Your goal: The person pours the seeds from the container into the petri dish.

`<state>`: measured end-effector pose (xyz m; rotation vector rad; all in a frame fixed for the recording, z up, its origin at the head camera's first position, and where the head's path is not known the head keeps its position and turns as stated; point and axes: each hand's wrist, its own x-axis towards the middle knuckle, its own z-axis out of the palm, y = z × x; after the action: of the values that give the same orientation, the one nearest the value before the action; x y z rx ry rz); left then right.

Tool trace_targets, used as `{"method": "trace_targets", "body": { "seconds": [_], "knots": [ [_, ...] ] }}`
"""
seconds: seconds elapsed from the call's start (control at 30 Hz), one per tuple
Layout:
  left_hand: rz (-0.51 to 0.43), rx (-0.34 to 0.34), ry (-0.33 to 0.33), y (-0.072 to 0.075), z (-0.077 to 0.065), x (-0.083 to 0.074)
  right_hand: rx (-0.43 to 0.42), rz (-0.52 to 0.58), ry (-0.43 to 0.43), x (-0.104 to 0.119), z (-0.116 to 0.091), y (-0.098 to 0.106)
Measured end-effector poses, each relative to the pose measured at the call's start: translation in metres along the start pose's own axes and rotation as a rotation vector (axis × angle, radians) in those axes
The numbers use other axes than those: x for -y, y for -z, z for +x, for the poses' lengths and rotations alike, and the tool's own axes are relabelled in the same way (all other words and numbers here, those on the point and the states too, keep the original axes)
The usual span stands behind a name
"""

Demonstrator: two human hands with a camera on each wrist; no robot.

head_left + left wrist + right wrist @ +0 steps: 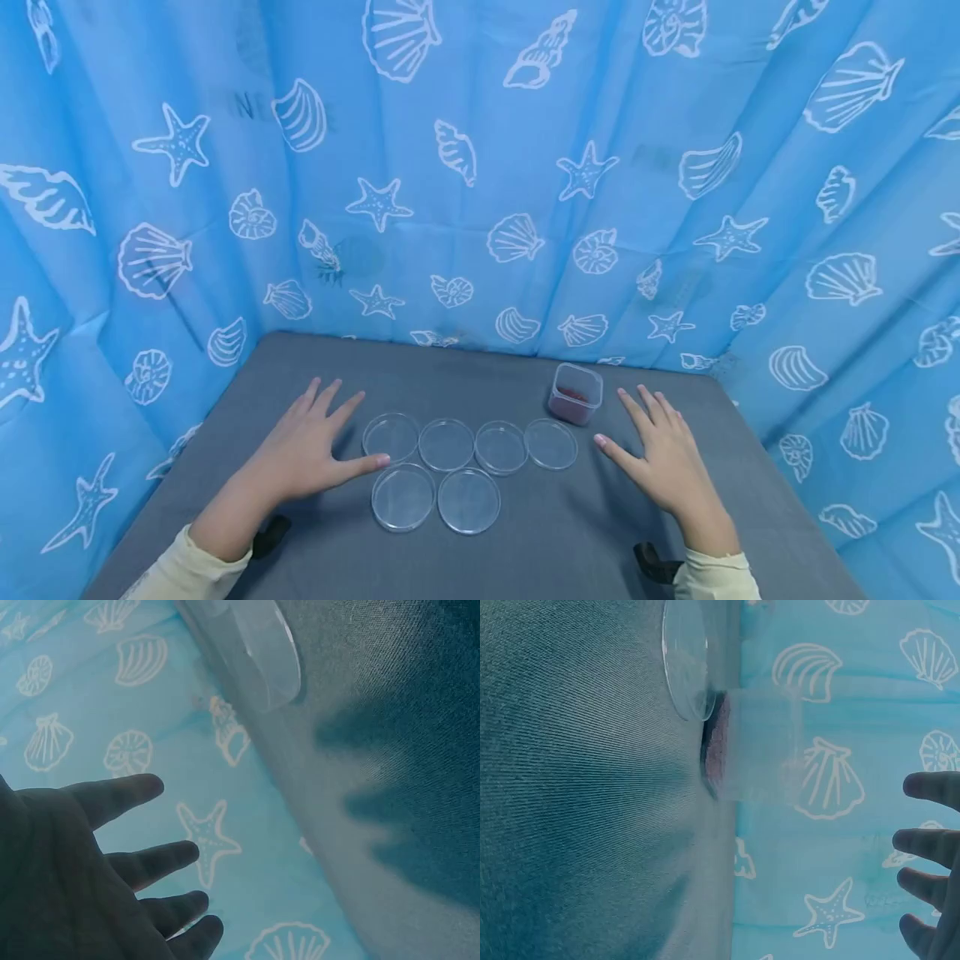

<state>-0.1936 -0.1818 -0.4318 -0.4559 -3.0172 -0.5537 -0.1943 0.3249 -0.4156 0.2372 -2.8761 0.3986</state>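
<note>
Dishes (pixel 446 445), six, clear, round, shallow: set close together on grey surface (pixel 555 533), four in far row, two in near row toward left. Tub (pixel 591 392), one, clear, squarish: just beyond right end of far row, dark red contents (pixel 572 394) at bottom. Left hand (pixel 307 446): spread wide, left of dishes, thumb overlapping far-left dish in head view; contact impossible to tell. Right hand (pixel 663 462): spread, right of tub, apart from it. Sleeves (pixel 187 571): pale. Curtain (pixel 480 83): blue, white shells and starfish, along far, left and right sides.
</note>
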Motion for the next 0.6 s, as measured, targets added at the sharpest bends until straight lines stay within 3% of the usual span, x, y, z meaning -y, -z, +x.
{"method": "trace_targets", "body": {
  "seconds": [0.27,0.6],
  "knots": [
    [-0.004,-0.011,-0.006,-0.0061,-0.0014,-0.0002,-0.039,0.02,0.033,-0.0026,0.0029,-0.0057],
    [-0.054,0.001,-0.016,-0.0108,-0.0044,-0.0037,-0.086,0.025,0.008,-0.0028,0.0031,-0.0074]
  ]
}}
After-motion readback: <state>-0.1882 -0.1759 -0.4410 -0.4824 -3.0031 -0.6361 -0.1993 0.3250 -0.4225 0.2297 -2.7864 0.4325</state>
